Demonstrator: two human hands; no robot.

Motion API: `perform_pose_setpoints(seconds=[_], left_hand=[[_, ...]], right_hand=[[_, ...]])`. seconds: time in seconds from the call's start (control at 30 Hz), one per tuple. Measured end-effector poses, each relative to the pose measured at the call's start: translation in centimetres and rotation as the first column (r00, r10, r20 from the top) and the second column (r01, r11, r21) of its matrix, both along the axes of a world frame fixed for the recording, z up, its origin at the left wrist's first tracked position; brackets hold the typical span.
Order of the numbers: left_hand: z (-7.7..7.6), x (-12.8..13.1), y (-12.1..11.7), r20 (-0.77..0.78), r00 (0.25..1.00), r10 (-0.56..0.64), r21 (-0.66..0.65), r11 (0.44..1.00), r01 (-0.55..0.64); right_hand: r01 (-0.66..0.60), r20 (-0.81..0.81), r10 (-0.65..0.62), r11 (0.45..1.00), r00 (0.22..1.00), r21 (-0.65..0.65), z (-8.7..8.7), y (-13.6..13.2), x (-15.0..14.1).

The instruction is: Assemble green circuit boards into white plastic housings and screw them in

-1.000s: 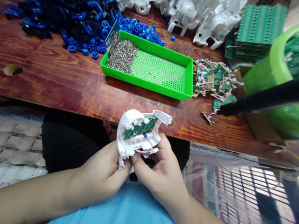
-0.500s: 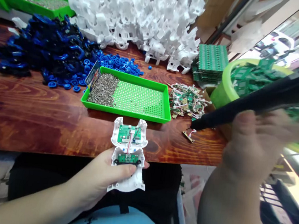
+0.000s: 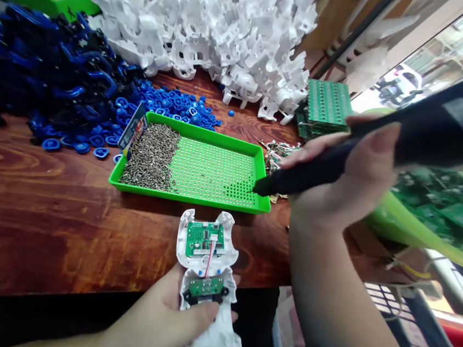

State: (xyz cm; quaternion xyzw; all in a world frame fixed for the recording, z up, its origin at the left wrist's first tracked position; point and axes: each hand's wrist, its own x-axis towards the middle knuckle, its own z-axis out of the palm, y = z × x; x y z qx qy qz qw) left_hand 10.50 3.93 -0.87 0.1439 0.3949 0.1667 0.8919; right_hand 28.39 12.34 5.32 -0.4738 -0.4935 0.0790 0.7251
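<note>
My left hand (image 3: 170,316) is closed around a white plastic housing (image 3: 214,340) near the table's front edge, thumb on top. The housing's two halves lie opened out, with a green circuit board (image 3: 197,239) in the upper one and a smaller board (image 3: 205,286) in the lower one. Thin red and white wires join the boards. My right hand (image 3: 353,192) grips a black electric screwdriver (image 3: 434,134), slanting down to the left. Its tip is at the right end of a green tray (image 3: 196,198), over the perforated plate inside. Small screws (image 3: 150,157) fill the tray's left part.
A large heap of white plastic shells (image 3: 209,27) stands behind the tray. Blue and black parts (image 3: 68,73) and small blue pieces (image 3: 172,104) lie to the left. Stacked green boards (image 3: 328,103) and a yellow-green tub (image 3: 408,222) of boards stand on the right.
My right hand has brought the screwdriver left, from near the loose wired boards to the tray's right end. The housing in my left hand sits lower in view; the camera has shifted.
</note>
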Motion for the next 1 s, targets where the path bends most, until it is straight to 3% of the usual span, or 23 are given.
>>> perform_pose_setpoints(seconds=[0.13, 0.33, 0.47, 0.63, 0.87, 1.0], left_hand=[[-0.2, -0.3, 0.0, 0.036, 0.999, 0.019, -0.042, 0.999, -0.017], [-0.5, -0.5, -0.1, 0.078, 0.995, 0.063, -0.065, 0.996, -0.058], [-0.3, -0.3, -0.2, 0.069, 0.991, 0.113, -0.059, 0.992, -0.109], [0.0, 0.1, -0.4, 0.038, 0.984, 0.177, -0.097, 0.98, -0.172], [-0.3, 0.3, -0.6, 0.069, 0.978, 0.197, -0.032, 0.98, -0.195], [-0.8, 0.1, -0.8, 0.067, 0.984, 0.168, 0.017, 0.985, -0.169]], right_hand=[[-0.065, 0.058, 0.074, 0.989, 0.996, -0.135, -1.0, 1.9, -0.9], [0.008, 0.093, 0.008, 0.986, 0.996, -0.168, -1.7, 3.0, -1.6], [-0.121, -0.009, 0.121, 0.991, 0.993, -0.065, -2.1, 3.4, -1.7], [-0.193, -0.011, 0.196, 0.972, 0.98, 0.133, -2.8, 4.3, -1.4], [-0.233, -0.026, 0.239, 0.962, 0.971, 0.145, -2.9, 4.4, -1.5], [-0.193, -0.041, 0.202, 0.966, 0.978, 0.171, -2.6, 4.4, -1.7]])
